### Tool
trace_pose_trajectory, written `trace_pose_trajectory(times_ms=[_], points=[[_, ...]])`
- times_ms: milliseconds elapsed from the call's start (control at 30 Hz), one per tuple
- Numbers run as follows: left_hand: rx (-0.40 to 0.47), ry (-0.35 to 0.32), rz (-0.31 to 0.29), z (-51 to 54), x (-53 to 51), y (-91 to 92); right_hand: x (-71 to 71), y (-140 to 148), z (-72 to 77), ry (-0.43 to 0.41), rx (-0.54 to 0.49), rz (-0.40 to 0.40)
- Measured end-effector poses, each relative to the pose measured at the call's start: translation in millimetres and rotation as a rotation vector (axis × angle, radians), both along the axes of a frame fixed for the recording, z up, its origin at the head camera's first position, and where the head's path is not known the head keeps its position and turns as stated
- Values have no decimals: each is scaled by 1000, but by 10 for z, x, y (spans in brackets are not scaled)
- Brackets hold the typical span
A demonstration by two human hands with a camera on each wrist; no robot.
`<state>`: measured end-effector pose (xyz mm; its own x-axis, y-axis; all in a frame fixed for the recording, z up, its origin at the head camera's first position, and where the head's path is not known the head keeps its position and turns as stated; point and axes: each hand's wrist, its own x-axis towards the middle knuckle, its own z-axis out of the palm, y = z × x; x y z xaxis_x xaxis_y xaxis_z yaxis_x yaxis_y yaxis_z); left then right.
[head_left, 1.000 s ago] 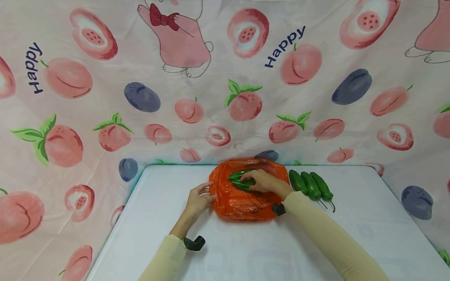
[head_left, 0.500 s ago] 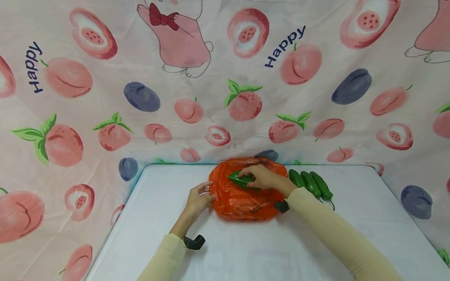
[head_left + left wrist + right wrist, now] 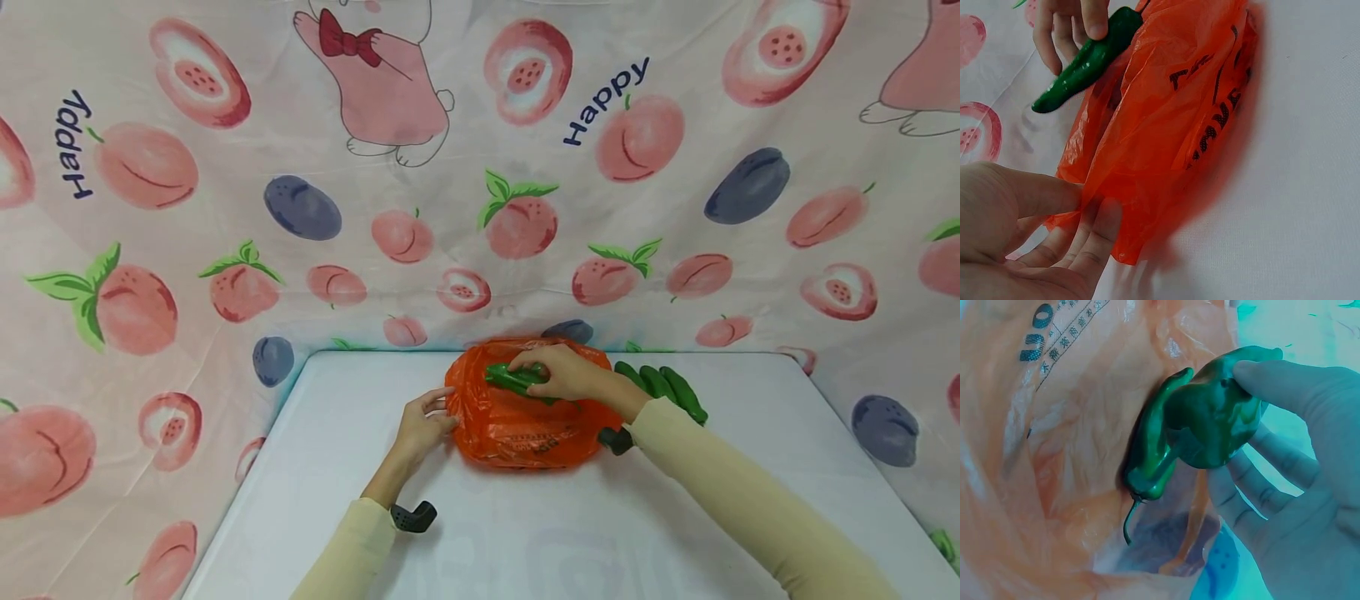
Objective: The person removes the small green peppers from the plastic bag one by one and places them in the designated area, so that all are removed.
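Note:
An orange plastic bag (image 3: 517, 437) with dark printing lies on the white table. My left hand (image 3: 422, 425) is at its left side, and the left wrist view has thumb and fingers pinching the bag's edge (image 3: 1141, 194). Over the bag, my right hand (image 3: 566, 375) grips a green chili pepper (image 3: 1216, 419) between thumb and fingers. Beneath it, a second green pepper (image 3: 1150, 450) with a thin stem rests on the bag in the right wrist view. Right of the bag, several green peppers (image 3: 660, 383) lie side by side, partly hidden by the right forearm.
The white table (image 3: 525, 533) runs back to a fruit-printed cloth (image 3: 450, 208) hanging behind it. The bag sits near the table's far edge. Each wrist carries a black camera mount, such as the left one (image 3: 414, 517).
The right hand has raised one pepper off the bag, so it now overlaps the other in the head view. The right forearm has shifted slightly right. The left hand stays at the bag.

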<state>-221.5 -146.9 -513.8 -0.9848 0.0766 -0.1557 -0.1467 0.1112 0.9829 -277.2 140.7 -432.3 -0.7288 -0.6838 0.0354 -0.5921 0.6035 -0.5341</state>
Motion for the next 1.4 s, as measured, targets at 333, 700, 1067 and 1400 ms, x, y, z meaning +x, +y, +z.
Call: trace_pose_trajectory(times_ms=[333, 700, 1067, 1400], points=[[3, 15, 26, 11, 47, 12, 109, 196, 57, 68, -81, 1], [0, 14, 32, -17, 32, 11, 285, 531, 98, 30, -107, -70], [-10, 12, 38, -11, 27, 22, 448, 870, 36, 63, -121, -126], [-4, 13, 29, -40, 29, 8, 651, 1145, 2, 38, -189, -180]])
